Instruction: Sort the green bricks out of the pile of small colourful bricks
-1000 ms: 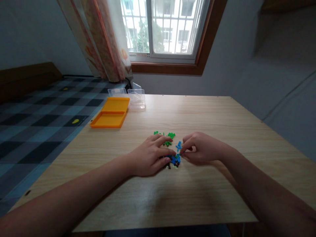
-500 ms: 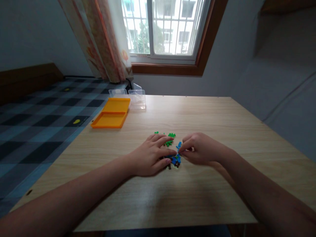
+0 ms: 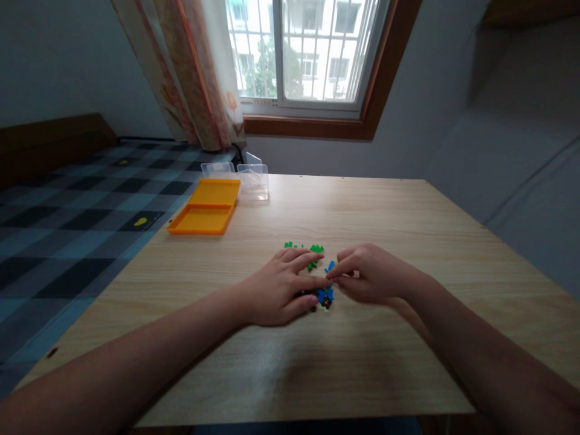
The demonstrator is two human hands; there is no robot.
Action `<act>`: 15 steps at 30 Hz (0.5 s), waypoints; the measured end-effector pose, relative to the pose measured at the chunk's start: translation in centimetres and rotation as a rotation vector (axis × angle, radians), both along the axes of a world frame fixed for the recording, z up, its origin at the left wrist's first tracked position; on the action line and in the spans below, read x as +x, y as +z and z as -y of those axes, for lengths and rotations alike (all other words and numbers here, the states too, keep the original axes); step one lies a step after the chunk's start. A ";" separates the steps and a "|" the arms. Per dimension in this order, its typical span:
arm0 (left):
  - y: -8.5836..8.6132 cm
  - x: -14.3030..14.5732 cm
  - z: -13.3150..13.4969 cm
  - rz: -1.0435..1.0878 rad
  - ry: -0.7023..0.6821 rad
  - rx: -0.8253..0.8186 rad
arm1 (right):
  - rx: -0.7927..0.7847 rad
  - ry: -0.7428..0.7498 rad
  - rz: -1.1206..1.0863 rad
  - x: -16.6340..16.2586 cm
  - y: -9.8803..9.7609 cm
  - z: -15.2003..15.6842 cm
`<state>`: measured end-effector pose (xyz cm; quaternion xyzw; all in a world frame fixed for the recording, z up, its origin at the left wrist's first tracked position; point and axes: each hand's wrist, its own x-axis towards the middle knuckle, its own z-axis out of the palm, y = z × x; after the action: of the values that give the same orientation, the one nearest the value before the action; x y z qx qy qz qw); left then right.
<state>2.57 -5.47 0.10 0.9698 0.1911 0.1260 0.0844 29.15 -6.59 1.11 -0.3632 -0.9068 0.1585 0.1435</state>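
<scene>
Small plastic pieces lie on the wooden table in front of me. My left hand [image 3: 285,287] rests over part of them, palm down with its fingers apart, hiding what is beneath. Green pieces [image 3: 317,248] show beyond its fingers. Blue pieces [image 3: 325,295] and dark brown pieces [image 3: 327,303] sit by its thumb and index finger. My right hand [image 3: 362,273] is closed in a pinch at the left index fingertip; whatever it holds is too small to make out. Just beyond the pinch lies a light blue piece [image 3: 331,265].
An open orange case [image 3: 203,219] lies at the table's left edge. Clear plastic boxes [image 3: 252,181] stand behind it. A bed with a checked cover [image 3: 86,241] adjoins the table on the left. The window [image 3: 317,54] is at the back.
My left index finger and thumb have shifted slightly right, up to the right fingertips. My right hand stays pinched in nearly the same place.
</scene>
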 end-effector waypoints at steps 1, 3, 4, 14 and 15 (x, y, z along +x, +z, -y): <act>0.0 0.1 0.1 -0.011 -0.005 0.001 | -0.005 -0.008 0.011 0.0 0.1 0.0; 0.0 0.2 0.1 -0.019 -0.007 0.002 | -0.016 -0.023 0.037 0.2 0.4 -0.1; 0.0 0.3 0.2 -0.016 -0.005 0.003 | -0.022 -0.026 0.044 0.3 0.5 -0.1; -0.1 -0.1 -0.2 0.029 0.014 -0.008 | -0.138 0.052 -0.063 0.2 0.6 0.0; -0.1 -0.1 -0.2 0.036 0.013 -0.015 | -0.145 0.058 -0.061 0.1 0.5 0.0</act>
<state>2.45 -5.27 0.03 0.9654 0.1968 0.1427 0.0945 29.28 -6.58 1.64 -0.3414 -0.8983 0.2388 0.1396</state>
